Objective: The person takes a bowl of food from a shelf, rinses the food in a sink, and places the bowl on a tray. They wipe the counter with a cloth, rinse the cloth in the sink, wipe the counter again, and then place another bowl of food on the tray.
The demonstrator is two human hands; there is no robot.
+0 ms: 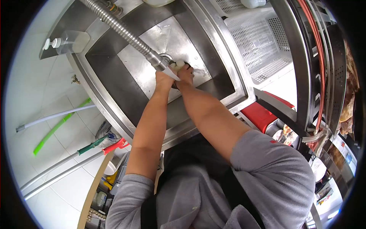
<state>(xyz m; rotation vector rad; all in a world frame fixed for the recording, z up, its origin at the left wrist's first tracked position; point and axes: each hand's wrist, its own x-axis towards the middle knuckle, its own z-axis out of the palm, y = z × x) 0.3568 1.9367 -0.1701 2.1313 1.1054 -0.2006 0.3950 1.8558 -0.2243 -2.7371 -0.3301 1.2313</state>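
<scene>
Both my arms reach down into a steel sink [152, 34]. My left hand [164, 79] is low in the basin beside the end of a ribbed metal faucet hose [131, 38]; its fingers are mostly hidden. From the hose end a white streak [171, 73], either water or a nozzle, runs down between my hands. My right hand [185, 74] is closed, with its fingers curled around something. Pale rounded lumps [177, 65] and a dark edge show at those fingers, too small to name. Clear water spreads on the sink floor just right of this hand.
A pump bottle [74, 42] stands on the sink's left ledge. White perforated baskets [259, 45] sit to the right, near a metal rack [301, 57]. Mop and broom handles [63, 122] lean on the tiled wall at left. A red container [261, 114] is below right.
</scene>
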